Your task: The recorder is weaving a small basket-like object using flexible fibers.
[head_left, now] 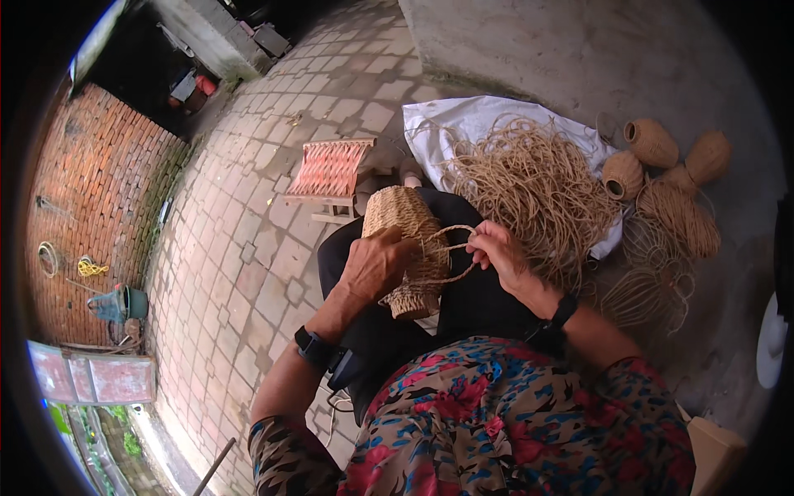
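A half-woven vase-shaped basket (403, 208) of tan twisted cord lies across my lap, its narrow end toward me. My left hand (380, 263) is closed on the basket's side, fingers bent against the weave. To the right of the basket, my right hand (499, 253) pinches a strand of cord (457, 229) between thumb and fingers. The strand loops from the basket's side to my fingertips, and part of it hangs below them. Parts of the basket under my left hand are hidden.
A big heap of loose cord (529, 186) lies on a white sheet (438, 124) to the right. Finished vase-shaped baskets (652, 142), a cord bundle (678, 217) and bare wire frames (649, 289) sit farther right. A woven-seat stool (331, 169) stands ahead on the paving.
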Available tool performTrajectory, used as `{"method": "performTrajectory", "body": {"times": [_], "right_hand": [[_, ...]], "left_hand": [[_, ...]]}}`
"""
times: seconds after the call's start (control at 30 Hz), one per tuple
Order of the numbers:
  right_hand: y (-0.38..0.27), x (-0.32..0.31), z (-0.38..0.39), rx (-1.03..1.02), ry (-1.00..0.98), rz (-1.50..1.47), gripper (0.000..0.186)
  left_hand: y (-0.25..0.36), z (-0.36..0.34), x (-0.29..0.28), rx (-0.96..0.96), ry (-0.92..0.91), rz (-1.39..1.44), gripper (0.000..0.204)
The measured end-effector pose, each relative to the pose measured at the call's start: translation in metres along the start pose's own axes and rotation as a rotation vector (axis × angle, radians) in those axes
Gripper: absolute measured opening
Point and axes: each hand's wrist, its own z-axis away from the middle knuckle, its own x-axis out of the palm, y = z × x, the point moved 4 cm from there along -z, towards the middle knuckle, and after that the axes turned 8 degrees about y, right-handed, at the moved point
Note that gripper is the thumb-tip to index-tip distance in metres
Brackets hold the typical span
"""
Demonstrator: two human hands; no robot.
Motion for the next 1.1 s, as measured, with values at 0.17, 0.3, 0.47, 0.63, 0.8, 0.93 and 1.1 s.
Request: {"method": "performTrajectory", "body": {"times": [0.17,0.3,0.47,0.63,0.8,0.93,1.1], "right_hand": [[0.001,0.001,0.004,-0.043,0.011,-0.04,0.017],[0.0,0.002,0.006,0.006,0.036,0.009,0.013],[-0.008,-0.003,0.004,-0.26,0.06,0.41,0.014],[-0.009,-0.009,0.007,-0.328,0.025,0.661,0.014],[0.008,-0.022,0.003,0.111,-0.013,0.113,0.016],[0.004,-0.023,0.007,0.027,-0.008,0.114,0.019],[-0.01,-0.014,0.008,-0.03,-0.074,0.043,0.019]], "left_hand": [[-0.002,-0.022,0.017,0.196,-0.467,-0.27,0.012],[-0.007,-0.029,0.019,0.214,-0.503,-0.199,0.009],[-0.035,-0.001,0.015,-0.346,-0.083,0.329,0.017],[-0.019,0.017,-0.008,-0.737,0.288,0.665,0.026],[0.026,0.005,-0.004,-0.319,0.1,0.193,0.033],[0.023,0.003,0.025,-0.221,-0.111,0.156,0.036],[-0.001,0.012,0.03,-0.704,-0.084,0.799,0.026]]}}
